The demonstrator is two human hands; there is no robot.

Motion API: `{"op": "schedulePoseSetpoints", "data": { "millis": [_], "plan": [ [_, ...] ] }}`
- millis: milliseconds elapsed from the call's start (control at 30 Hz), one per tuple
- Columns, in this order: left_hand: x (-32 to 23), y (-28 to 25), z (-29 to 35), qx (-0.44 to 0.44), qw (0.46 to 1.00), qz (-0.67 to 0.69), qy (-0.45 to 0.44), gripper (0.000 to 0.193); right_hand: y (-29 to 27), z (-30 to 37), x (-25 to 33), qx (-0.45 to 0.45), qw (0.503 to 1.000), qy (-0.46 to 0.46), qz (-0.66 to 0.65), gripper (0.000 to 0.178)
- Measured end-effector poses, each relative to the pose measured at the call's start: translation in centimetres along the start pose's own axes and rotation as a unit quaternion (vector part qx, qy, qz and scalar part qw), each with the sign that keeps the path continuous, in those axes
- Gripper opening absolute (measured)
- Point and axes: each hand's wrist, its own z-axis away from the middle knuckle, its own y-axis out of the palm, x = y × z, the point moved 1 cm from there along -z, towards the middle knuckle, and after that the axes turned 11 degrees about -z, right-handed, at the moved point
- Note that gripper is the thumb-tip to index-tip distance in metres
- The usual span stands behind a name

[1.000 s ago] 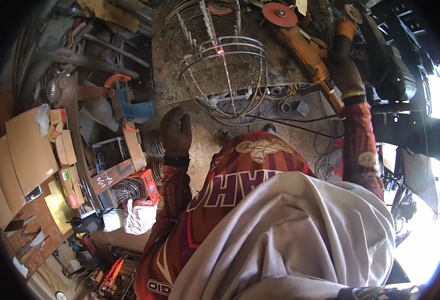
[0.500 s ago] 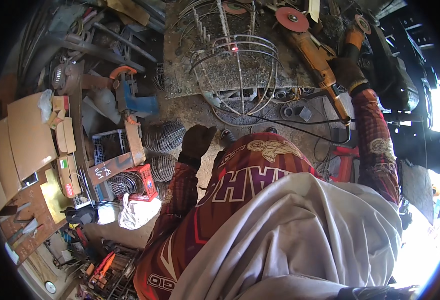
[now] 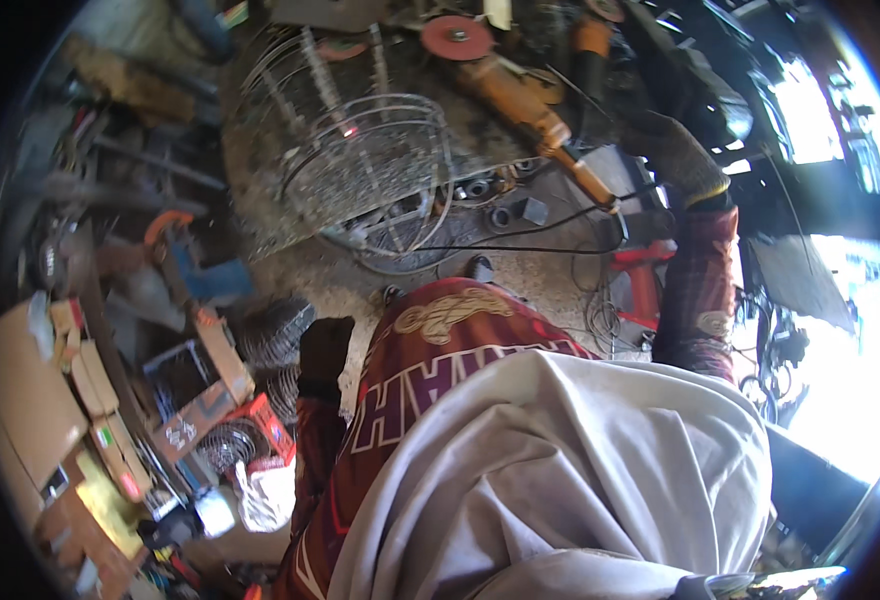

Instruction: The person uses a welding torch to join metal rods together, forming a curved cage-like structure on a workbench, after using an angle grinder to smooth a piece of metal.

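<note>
Head view: left hand (image 3: 326,348) clenched; near the red-disc grinder (image 3: 513,97), the right hand (image 3: 678,150) has fingers too dark to judge.

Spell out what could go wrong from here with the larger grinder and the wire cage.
The larger orange angle grinder has its rear end past the worktable edge; a tug on its black cable might drag it off. If the red spot on the wire cage is heat, touching it could burn.

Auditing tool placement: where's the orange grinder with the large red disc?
In the head view, the orange grinder lies at upper centre on the worktable, right of the round wire frame and left of the gloved right hand.
</note>
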Motion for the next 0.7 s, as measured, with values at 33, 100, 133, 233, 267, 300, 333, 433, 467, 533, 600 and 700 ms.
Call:
{"op": "schedulePoseSetpoints", "data": {
  "millis": [33,100,133,233,267,300,333,433,467,533,600,700],
  "plan": [
    [-1.1,-1.6,0.0,-0.02,0.998,0.054,0.01,0.025,0.7,1.1,0.5,-0.011,0.998,0.01,-0.058,0.039],
    [-3.7,-5.6,0.6,-0.058,0.985,0.162,0.021,0.022,2.7,3.3,1.5,-0.019,0.981,0.002,-0.192,0.04],
    [-6.8,-9.0,-0.2,-0.034,0.974,0.223,0.021,0.023,4.3,5.1,1.6,-0.027,0.963,-0.009,-0.266,0.041],
    [-15.4,-17.1,-1.2,-0.022,0.944,0.309,0.11,0.031,10.2,7.3,2.4,0.009,0.912,-0.049,-0.408,0.041],
    [-17.0,-18.2,-1.8,-0.044,0.937,0.272,0.216,0.034,12.4,7.4,3.1,0.034,0.894,-0.063,-0.443,0.041],
    [-18.2,-18.3,-2.4,-0.02,0.92,0.299,0.253,0.037,14.5,7.9,4.5,0.053,0.889,-0.066,-0.45,0.04],
    [-19.4,-18.4,-2.9,0.004,0.901,0.323,0.289,0.04,16.5,8.2,6.3,0.073,0.883,-0.071,-0.458,0.039],
    [-23.1,-18.2,-4.4,0.047,0.88,0.403,0.245,0.04,18.5,8.3,8.9,0.16,0.883,-0.017,-0.44,0.034],
    [-23.2,-17.3,-5.4,0.025,0.888,0.378,0.26,0.039,19.0,8.4,9.2,0.192,0.883,0.016,-0.427,0.033],
    [-23.9,-16.4,-5.6,-0.01,0.875,0.399,0.273,0.033,21.2,8.4,9.3,0.172,0.842,-0.061,-0.507,0.03],
    [-23.9,-16.0,-5.4,0.003,0.866,0.45,0.217,0.03,24.3,8.9,9.3,0.115,0.804,-0.105,-0.574,0.029],
    [-22.5,-14.8,-5.0,-0.004,0.859,0.496,0.129,0.024,26.5,9.0,9.5,0.123,0.884,-0.137,-0.43,0.032]
  ]
}}
